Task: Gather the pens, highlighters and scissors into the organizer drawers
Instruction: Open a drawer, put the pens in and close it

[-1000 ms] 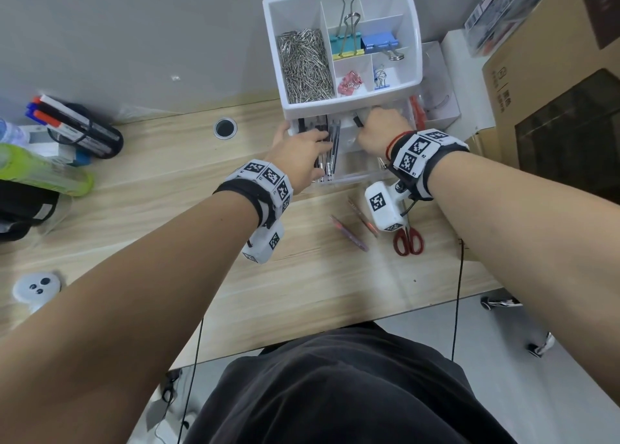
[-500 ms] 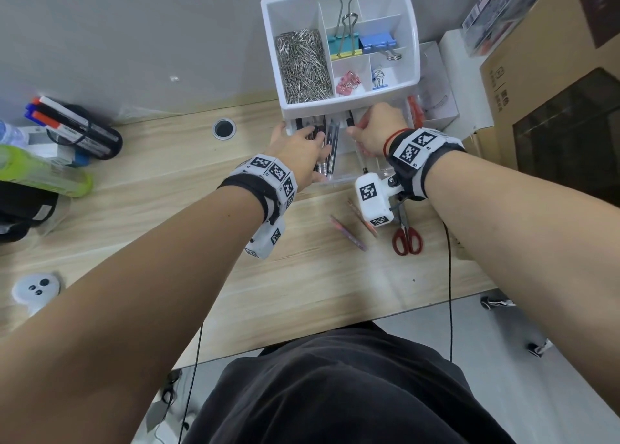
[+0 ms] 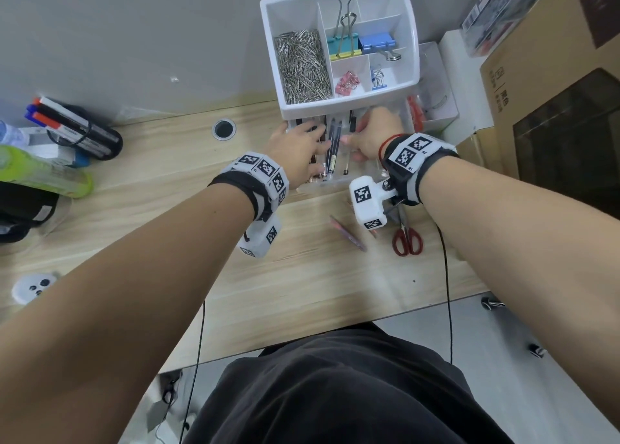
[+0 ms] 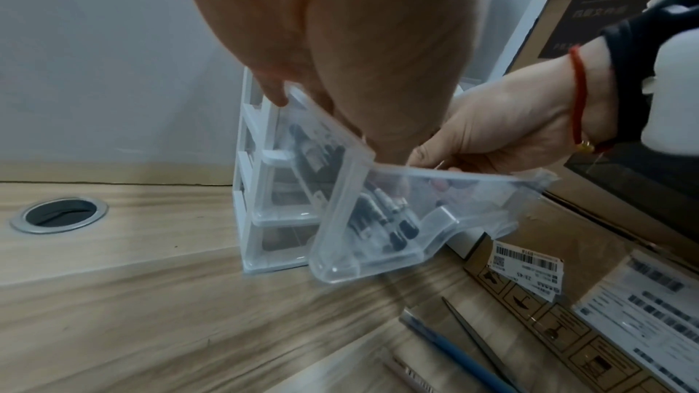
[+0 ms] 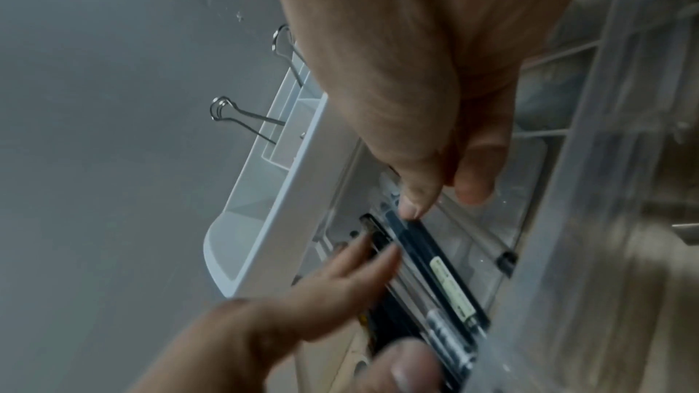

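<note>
The white organizer (image 3: 349, 106) stands at the back of the desk, with clips in its top tray. Its clear top drawer (image 3: 367, 172) is pulled out and sags forward (image 4: 340, 250). Several dark pens (image 3: 332, 148) lie in it. My left hand (image 3: 302, 145) lies flat on the pens at the drawer's left, fingers (image 5: 363, 262) straight. My right hand (image 3: 375, 131) reaches into the right side, and one fingertip (image 5: 412, 208) touches the end of a dark pen (image 5: 435, 262). On the desk lie a pink pen (image 3: 347, 232) and red-handled scissors (image 3: 407, 239). The wrist camera partly hides a third pen.
A banded bundle of markers (image 3: 77, 128) and a green bottle (image 3: 43, 172) lie at the left. A cable hole (image 3: 224, 129) sits left of the organizer. Cardboard boxes (image 3: 553, 108) stand close on the right. The desk's front edge (image 3: 335, 329) is near my body.
Both hands stay over the open drawer. My left hand has slid a little farther in over the pens. My right wrist has shifted slightly left.
</note>
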The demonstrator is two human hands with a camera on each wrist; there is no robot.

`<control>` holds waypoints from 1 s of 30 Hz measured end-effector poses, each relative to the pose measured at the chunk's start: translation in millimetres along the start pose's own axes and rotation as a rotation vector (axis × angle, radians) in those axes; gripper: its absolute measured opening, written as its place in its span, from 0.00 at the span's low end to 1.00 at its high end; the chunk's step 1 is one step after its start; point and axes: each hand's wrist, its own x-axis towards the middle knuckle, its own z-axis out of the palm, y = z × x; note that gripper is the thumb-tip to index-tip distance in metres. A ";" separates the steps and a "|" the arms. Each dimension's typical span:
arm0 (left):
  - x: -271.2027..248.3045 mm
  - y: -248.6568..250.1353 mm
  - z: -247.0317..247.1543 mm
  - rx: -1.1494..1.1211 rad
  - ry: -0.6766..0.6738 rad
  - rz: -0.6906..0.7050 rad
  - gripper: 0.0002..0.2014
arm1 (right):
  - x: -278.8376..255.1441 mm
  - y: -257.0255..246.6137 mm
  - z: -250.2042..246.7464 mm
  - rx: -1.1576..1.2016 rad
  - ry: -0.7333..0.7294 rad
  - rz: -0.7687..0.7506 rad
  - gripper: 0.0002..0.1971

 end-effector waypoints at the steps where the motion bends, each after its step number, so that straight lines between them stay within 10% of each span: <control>1: -3.0 -1.2 -0.7 -0.071 0.054 0.002 0.27 | 1.0 -0.1 2.6 -0.015 0.030 0.002 0.18; 5: -17.5 -8.3 7.2 -0.347 0.369 -0.074 0.19 | -0.9 -1.4 9.5 0.112 -0.068 -0.037 0.13; 9: -24.9 -10.5 12.6 -0.446 0.517 -0.137 0.37 | -2.3 -3.7 1.8 0.091 -0.127 -0.083 0.07; 14: -30.8 -14.7 14.5 -0.479 0.394 -0.198 0.71 | -7.3 -7.3 -25.1 -0.159 -0.246 -0.168 0.16; 20: -32.6 -17.2 17.6 -0.501 0.210 -0.194 0.76 | -32.1 -12.8 -42.4 -0.702 -0.592 -0.222 0.21; 30: -26.3 -24.2 15.8 -0.805 0.368 -0.341 0.70 | -30.6 -8.2 -56.7 -0.685 -0.060 -0.189 0.24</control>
